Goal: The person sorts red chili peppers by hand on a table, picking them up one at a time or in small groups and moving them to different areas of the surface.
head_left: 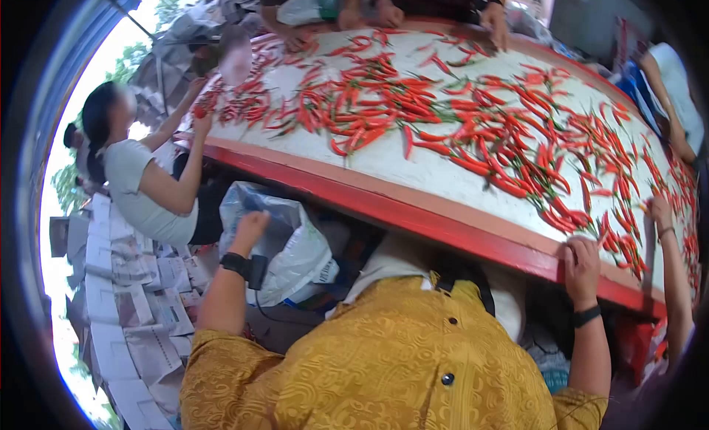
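Observation:
Red chilli peppers with green stems lie spread over the white tabletop. My left hand is closed, raised over the mouth of a white plastic bag beside the table. Whatever its fingers may hold is hidden. At the table's near edge is my right hand, its fingers curled and pressed together close to a group of chillies. Anything inside those fingers cannot be made out. Both wrists wear dark bands.
The table has a raised red rim on my side. A person in a white top holds chillies at the left end. Other people's hands reach over the far side, and another hand is at the right. Newspaper sheets cover the lower left.

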`<state>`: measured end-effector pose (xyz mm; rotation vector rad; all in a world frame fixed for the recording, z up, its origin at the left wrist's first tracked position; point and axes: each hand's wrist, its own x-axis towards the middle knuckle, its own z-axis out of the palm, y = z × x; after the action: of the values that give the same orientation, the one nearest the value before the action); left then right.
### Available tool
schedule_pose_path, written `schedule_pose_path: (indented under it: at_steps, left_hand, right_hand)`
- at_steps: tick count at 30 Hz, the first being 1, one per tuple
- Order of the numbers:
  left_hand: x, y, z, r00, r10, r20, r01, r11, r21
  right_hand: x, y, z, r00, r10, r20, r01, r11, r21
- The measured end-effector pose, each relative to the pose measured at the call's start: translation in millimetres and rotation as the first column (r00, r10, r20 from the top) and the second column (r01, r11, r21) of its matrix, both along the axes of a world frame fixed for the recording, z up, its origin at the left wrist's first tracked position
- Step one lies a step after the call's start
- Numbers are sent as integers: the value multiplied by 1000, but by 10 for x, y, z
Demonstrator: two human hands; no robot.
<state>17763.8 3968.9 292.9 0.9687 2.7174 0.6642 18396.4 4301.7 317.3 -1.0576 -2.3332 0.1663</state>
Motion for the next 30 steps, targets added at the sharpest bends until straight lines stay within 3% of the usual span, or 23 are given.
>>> schedule_pose_path:
  at_steps: [1, 3, 4, 5, 6, 8, 9, 11, 12, 13, 14, 15, 16, 17, 19, 20, 21, 25, 26, 27, 28, 29, 30]
  left_hand:
    - [315, 96, 134, 980, 103, 171, -99, 995, -27]
    - [155, 97, -87, 943, 17, -332, 69, 967, 247]
    - [327, 285, 193, 916, 74, -394, 15, 976, 218]
    - [460, 507, 343, 918, 50, -393, 117, 914, 389]
    - [703, 784, 817, 943, -10, -333, 150, 905, 398]
    - [1254, 1309, 1057, 938, -304, -168, 346, 858, 380]
    - [1407, 1588, 812, 866, -470, -168, 498, 792, 353]
    - [1962, 2088, 695, 639, -751, -164, 759, 581, 295]
    - [2184, 2244, 640, 614, -774, -154, 774, 553, 307]
    - [2420, 2448, 1143, 469, -875, -121, 866, 429, 257]
    - [2813, 2664, 1154, 284, -956, -69, 937, 261, 234]
    - [3103, 2820, 1108, 212, -977, 13, 952, 209, 225]
    - [3283, 3004, 875, 122, -992, -41, 965, 108, 240]
    - [3478, 3155, 844, 108, -994, -31, 985, 103, 136]
    - [3645, 3488, 509, 217, -971, -104, 976, 216, 23]
    - [3583, 3617, 433, 362, -894, -263, 932, 356, 71]
    - [3560, 3647, 520, 350, -851, -392, 937, 317, 148]
    - [3636, 3709, 677, 480, -633, -608, 867, 449, 217]
    - [3730, 3714, 729, 472, -636, -611, 871, 442, 214]
    - [3861, 3653, 805, 522, -741, -423, 853, 439, 283]
    - [3975, 3611, 851, 536, -817, -213, 824, 452, 343]
    - [4057, 3608, 791, 415, -851, -322, 898, 325, 296]
    - [4168, 3559, 751, 327, -930, -165, 933, 290, 214]
  right_hand:
    - [15, 69, -71, 1000, -1, -2, 1, 1000, 5]
    - [60, 115, -227, 999, 15, -51, -13, 999, 46]
    - [64, 123, -249, 999, 27, -34, -26, 1000, 17]
    - [90, 151, -335, 999, 27, -41, -25, 998, 54]
    - [134, 195, -102, 999, 28, -42, -29, 999, -37]
    - [134, 167, -36, 997, 80, 13, -77, 987, -144]
    - [152, 183, -66, 993, 98, 59, -84, 974, -209]
    - [211, 328, -233, 982, 101, 159, -92, 994, -64]
    - [218, 472, -400, 961, 142, 238, -158, 986, 50]
    - [249, 596, 150, 926, 150, 347, -208, 969, 135]
    - [147, 433, 624, 949, 166, 267, -183, 982, 41]
    - [141, 403, 821, 954, 152, 257, -141, 988, -63]
    - [198, 382, 917, 959, 141, 246, -92, 976, -199]
    - [269, 359, 952, 964, 172, 201, -131, 971, -200]
    - [363, 186, 1030, 980, 198, 37, -166, 899, -406]
    - [308, 180, 1089, 974, 212, 75, -160, 888, -432]
    - [356, 165, 1122, 972, 214, 95, -144, 866, -478]
    - [702, 396, 909, 943, 216, 255, -52, 849, -527]
    - [765, 484, 818, 927, 232, 296, -41, 845, -533]
    - [820, 556, 713, 929, 226, 294, -39, 848, -528]
    - [867, 636, 634, 935, 156, 318, -38, 937, -347]
    - [904, 714, 581, 941, 84, 328, -35, 988, -152]
    - [933, 796, 563, 950, 89, 299, -57, 992, -113]
